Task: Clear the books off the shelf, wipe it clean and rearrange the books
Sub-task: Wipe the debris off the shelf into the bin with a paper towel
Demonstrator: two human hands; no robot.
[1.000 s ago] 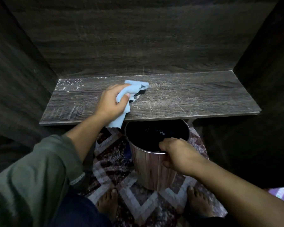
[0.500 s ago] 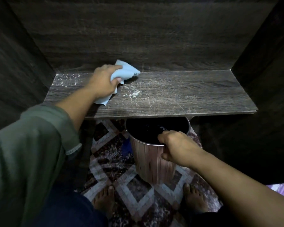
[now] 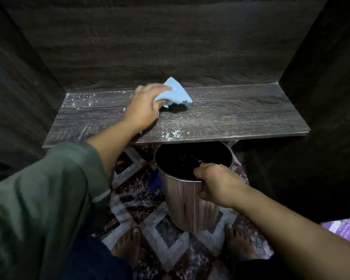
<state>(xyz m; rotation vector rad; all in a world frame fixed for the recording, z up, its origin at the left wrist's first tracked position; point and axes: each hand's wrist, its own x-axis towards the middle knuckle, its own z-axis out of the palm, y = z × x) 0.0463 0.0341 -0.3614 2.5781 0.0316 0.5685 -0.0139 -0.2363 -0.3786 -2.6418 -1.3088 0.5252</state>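
- Two hands are engaged: the blue cloth (image 3: 175, 91) is gripped in the curled fingers of the left hand (image 3: 143, 107) and pressed on the shelf (image 3: 240, 112) near its back edge, left of its middle.
- No books are seen on the shelf; the wiping step is judged to be under way.
- White crumbs (image 3: 172, 134) lie at the shelf's front edge, in front of the cloth; more specks (image 3: 81, 97) sit in the shelf's back left corner.
- The bin (image 3: 188, 203) is held at its rim by the right hand (image 3: 216, 182), fingers curled over it, just below the shelf's front edge, under the crumbs.
- A pull of the cloth toward the front edge is called for; the shelf's long axis runs left to right, with sweeping room open rightward.
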